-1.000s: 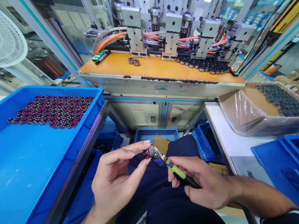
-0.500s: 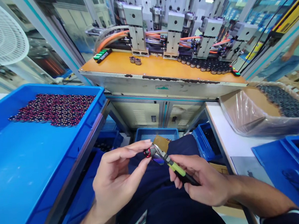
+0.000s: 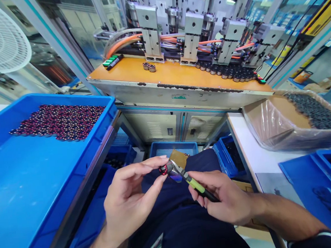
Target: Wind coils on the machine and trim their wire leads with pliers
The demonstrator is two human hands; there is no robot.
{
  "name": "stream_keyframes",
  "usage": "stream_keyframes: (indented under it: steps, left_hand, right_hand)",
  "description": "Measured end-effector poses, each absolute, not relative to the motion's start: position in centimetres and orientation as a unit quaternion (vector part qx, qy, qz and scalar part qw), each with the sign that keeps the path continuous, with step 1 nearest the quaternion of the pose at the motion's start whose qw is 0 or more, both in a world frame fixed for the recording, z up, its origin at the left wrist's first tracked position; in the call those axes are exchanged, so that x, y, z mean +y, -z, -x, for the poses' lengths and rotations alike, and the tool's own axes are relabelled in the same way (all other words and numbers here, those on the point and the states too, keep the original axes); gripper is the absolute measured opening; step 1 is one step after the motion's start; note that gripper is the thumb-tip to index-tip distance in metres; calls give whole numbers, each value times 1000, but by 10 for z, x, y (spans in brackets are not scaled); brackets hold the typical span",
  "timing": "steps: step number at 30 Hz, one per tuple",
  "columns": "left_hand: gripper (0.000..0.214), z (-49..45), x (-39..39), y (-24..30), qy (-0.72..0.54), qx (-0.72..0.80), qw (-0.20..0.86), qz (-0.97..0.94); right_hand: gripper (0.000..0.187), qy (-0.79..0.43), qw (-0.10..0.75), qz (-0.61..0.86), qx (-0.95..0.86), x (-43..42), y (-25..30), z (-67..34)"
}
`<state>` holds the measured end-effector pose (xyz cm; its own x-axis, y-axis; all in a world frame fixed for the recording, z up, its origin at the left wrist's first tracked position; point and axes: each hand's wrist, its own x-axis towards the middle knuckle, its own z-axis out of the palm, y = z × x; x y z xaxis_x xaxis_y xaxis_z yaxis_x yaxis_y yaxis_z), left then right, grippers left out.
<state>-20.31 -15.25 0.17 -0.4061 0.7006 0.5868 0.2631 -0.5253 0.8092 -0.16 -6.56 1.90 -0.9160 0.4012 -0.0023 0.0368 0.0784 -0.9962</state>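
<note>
Between the thumb and fingertips of my left hand (image 3: 132,197) is a small wound motor stator (image 3: 165,168), dark grey outside with red wire in its open end. My right hand (image 3: 225,197) is closed round the green and black handles of a pair of pliers (image 3: 197,185). The metal jaws of the pliers meet the stator's right side; whether they grip anything there is too small to tell. Both hands are over my lap, in front of a blue bin.
At left stands a blue tray (image 3: 98,146) with many red-wound stators (image 3: 59,122). An orange bench (image 3: 173,75) under a machine carries dark stators (image 3: 230,72) and marker pens (image 3: 113,61). A plastic-lined box (image 3: 271,127) of dark parts sits at right. A low blue bin (image 3: 173,145) is ahead.
The stator and pliers stay together in nearly the same place, the stator turned slightly. The person in the background at right is no longer standing where they were.
</note>
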Motion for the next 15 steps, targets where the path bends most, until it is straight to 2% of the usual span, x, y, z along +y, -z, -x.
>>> stream_keyframes:
  steps: [3, 7, 9, 12, 15]
  left_hand:
    - [51, 202, -152, 1, -694, 470, 163, -520]
    - [49, 202, -150, 2, -702, 476, 182, -498]
    - [46, 204, -150, 3, -714, 474, 222, -465]
    - [36, 212, -147, 8, -727, 459, 336, -386]
    - [24, 220, -144, 16, -714, 466, 446, -272]
  right_hand:
    - [28, -652, 130, 179, -725, -63, -21, 4]
    - [44, -663, 152, 198, -706, -59, -15, 5]
    - [45, -645, 151, 202, -722, -57, -11, 5]
    - [36, -562, 126, 189, -795, -50, -13, 8]
    - [49, -414, 182, 177, -874, -22, -28, 22]
